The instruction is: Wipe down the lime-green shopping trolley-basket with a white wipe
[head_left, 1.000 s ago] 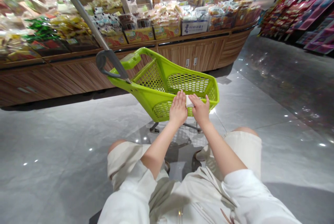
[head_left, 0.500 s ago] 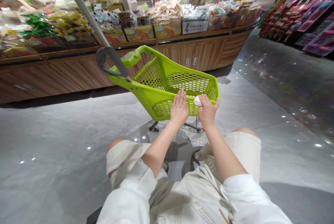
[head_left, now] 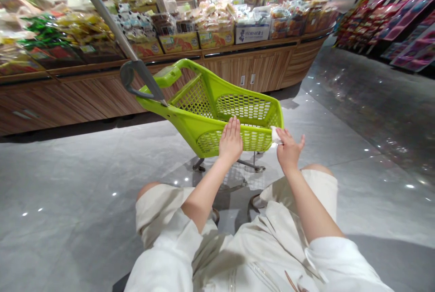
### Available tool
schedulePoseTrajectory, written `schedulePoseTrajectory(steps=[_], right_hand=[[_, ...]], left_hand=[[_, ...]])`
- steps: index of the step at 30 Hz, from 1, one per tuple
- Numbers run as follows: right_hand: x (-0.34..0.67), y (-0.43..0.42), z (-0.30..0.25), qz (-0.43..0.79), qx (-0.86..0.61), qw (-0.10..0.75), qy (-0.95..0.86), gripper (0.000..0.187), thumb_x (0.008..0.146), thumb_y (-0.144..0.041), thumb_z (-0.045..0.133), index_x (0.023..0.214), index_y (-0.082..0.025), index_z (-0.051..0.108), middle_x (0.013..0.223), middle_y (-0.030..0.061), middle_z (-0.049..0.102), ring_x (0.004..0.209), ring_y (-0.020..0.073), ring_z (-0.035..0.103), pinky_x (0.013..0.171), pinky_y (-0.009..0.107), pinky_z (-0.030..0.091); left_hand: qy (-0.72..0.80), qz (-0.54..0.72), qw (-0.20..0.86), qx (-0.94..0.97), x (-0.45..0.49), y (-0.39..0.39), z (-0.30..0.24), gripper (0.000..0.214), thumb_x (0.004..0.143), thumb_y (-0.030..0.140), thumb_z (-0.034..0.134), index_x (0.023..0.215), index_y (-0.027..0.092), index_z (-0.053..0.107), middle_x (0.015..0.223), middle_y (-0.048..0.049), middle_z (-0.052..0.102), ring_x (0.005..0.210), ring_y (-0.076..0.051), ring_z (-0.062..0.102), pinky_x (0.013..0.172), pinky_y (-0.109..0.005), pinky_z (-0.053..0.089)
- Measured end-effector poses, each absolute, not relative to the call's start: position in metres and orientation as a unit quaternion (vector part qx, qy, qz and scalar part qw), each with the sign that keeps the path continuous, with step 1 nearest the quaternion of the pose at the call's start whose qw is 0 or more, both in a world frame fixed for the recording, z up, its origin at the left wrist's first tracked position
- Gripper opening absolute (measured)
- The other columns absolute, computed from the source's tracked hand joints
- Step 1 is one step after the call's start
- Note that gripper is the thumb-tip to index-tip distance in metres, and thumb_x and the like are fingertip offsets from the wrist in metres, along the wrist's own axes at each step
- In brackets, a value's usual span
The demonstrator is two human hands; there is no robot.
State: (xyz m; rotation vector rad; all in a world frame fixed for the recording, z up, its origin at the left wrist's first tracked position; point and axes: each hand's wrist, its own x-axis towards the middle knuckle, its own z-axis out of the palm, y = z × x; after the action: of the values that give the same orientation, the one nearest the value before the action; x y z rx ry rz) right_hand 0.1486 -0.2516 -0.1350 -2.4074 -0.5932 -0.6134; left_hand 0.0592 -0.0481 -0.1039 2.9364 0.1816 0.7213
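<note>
**Wipe Pressed to the Corner of a Green Basket**

A person is crouching on the grey tiled floor (head_left: 68, 178), both knees showing, with a green shopping basket (head_left: 244, 108) standing on its wheels straight ahead at 12 o'clock. The left hand (head_left: 231, 140) is lying open and flat, palm down, on the basket's near rim at about its 6 o'clock edge, gripping nothing. The right hand (head_left: 288, 149) is working at the basket's 4 o'clock corner, its thumb and first fingers gripping a white wipe (head_left: 274, 135) against the outside of that corner while the outer fingers are splaying away. The two hands are sitting near each other but apart. A grey handle (head_left: 136, 79) on a metal pole is rising from the basket's 10 o'clock end. Behind, a wooden display counter (head_left: 238, 67) piled with packaged snacks (head_left: 210, 20) is curving from 9 round to 1 o'clock.
</note>
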Motion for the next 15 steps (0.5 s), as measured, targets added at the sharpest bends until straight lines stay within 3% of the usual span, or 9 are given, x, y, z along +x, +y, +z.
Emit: schedulePoseTrajectory(steps=[6, 11, 15], right_hand=[[0.138, -0.208, -0.123, -0.221, -0.898, 0.330, -0.191, 0.060, 0.075, -0.005, 0.036, 0.125, -0.021, 0.065, 0.132, 0.0095, 0.065, 0.133, 0.0236, 0.053, 0.118, 0.064, 0.007], [0.119, -0.144, -0.099, -0.172, -0.882, 0.311, -0.309, 0.059, 0.079, -0.003, 0.036, 0.130, -0.020, 0.061, 0.137, 0.0074, 0.062, 0.135, 0.0210, 0.050, 0.121, 0.058, 0.007], [0.120, -0.153, -0.102, -0.178, -0.870, 0.290, -0.357, 0.064, 0.078, -0.003, 0.038, 0.136, -0.023, 0.056, 0.140, 0.0047, 0.060, 0.136, 0.0209, 0.049, 0.121, 0.059, 0.003]], left_hand=[[0.059, 0.231, 0.073, 0.968, 0.060, -0.050, -0.103, 0.067, 0.092, 0.018, 0.036, 0.154, 0.003, 0.017, 0.164, -0.0174, 0.018, 0.154, -0.023, 0.003, 0.125, -0.046, 0.017], [0.058, 0.235, 0.067, 0.968, 0.060, -0.048, -0.106, 0.066, 0.093, 0.021, 0.037, 0.153, 0.003, 0.018, 0.164, -0.0179, 0.019, 0.153, -0.024, 0.004, 0.125, -0.046, 0.018], [0.049, 0.231, 0.062, 0.970, 0.058, -0.045, -0.105, 0.067, 0.092, 0.019, 0.037, 0.154, 0.004, 0.017, 0.164, -0.0173, 0.018, 0.153, -0.023, 0.003, 0.125, -0.046, 0.018]])
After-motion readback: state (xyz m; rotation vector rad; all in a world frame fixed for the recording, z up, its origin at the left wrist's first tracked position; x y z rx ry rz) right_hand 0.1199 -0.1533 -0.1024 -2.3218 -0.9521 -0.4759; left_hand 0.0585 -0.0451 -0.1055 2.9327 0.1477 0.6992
